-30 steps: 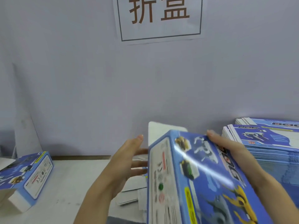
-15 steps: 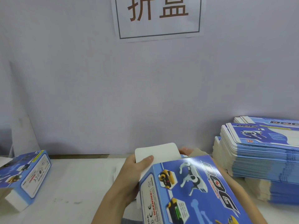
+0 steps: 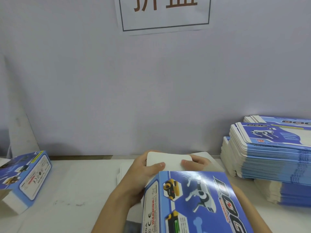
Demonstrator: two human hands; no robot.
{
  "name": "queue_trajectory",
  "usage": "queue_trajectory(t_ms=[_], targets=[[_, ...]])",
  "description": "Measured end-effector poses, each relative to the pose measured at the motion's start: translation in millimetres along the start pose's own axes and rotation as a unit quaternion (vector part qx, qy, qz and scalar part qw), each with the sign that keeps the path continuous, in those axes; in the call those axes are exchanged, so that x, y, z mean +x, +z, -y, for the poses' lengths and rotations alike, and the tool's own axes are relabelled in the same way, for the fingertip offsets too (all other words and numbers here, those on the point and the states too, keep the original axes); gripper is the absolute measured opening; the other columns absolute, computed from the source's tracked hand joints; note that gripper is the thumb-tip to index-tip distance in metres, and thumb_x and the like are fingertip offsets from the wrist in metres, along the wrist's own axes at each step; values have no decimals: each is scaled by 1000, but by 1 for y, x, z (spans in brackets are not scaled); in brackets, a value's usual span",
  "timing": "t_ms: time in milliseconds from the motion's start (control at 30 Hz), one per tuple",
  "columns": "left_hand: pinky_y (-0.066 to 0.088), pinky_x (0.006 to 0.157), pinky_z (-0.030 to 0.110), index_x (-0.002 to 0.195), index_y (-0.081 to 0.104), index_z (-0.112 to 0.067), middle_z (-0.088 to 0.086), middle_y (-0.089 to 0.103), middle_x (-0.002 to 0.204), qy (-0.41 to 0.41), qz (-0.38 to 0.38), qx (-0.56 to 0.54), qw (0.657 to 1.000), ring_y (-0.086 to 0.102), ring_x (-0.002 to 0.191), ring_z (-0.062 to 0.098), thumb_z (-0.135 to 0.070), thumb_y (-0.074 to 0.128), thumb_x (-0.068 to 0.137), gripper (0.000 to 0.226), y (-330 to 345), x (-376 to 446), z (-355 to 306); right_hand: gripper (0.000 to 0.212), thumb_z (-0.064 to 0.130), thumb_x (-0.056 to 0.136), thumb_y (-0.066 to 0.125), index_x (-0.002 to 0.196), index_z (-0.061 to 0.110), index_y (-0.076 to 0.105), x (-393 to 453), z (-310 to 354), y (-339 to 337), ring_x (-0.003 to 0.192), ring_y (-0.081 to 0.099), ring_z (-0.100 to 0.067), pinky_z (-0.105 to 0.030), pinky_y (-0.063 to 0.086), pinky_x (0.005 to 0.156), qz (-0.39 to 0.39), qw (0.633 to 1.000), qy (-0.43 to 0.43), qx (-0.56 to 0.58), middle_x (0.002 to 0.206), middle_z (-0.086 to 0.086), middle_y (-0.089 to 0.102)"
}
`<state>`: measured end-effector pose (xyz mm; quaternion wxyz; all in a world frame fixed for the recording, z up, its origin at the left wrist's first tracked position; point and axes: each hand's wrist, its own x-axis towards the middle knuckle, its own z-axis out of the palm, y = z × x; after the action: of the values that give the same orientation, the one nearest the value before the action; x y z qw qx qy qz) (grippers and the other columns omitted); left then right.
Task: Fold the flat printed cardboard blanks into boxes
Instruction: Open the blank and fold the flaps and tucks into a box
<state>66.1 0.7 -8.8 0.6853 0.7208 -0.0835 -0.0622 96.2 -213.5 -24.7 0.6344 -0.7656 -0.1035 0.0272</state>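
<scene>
Head view: both hands, left (image 3: pixel 143 167) and right (image 3: pixel 196 163), thumbs pinching the blue box's (image 3: pixel 193 202) white end flap (image 3: pixel 168 161) (flat blanks (image 3: pixel 269 148) rightward).

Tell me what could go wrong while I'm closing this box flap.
Both thumbs press the white flap from the left hand and right hand; uneven pressure might crease it instead of tucking it in.
The box is held tilted in the air, so it could skew out of square.
The stack of flat blanks sits close on the right; a swinging elbow might knock it.
</scene>
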Motion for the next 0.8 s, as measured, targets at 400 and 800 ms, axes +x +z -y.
queue_trajectory(t_ms=[400, 800], targets=[[60, 73, 39, 108, 69, -28, 13, 75, 102, 45, -4, -60, 997, 75, 89, 32, -19, 64, 96, 16, 3, 2, -2, 27, 18, 79, 70, 106, 15, 70, -8, 10, -1, 75, 75, -20, -26, 58, 62, 2, 995, -77, 58, 84, -5, 77], [61, 61, 38, 109, 66, -32, 10, 76, 100, 66, -36, -80, 994, 75, 84, 34, -20, 63, 97, 17, 14, -1, -16, 37, 22, 72, 74, 109, 22, 72, -11, 25, -10, 82, 73, -35, -41, 61, 73, -6, 995, -55, 86, 90, -16, 76]])
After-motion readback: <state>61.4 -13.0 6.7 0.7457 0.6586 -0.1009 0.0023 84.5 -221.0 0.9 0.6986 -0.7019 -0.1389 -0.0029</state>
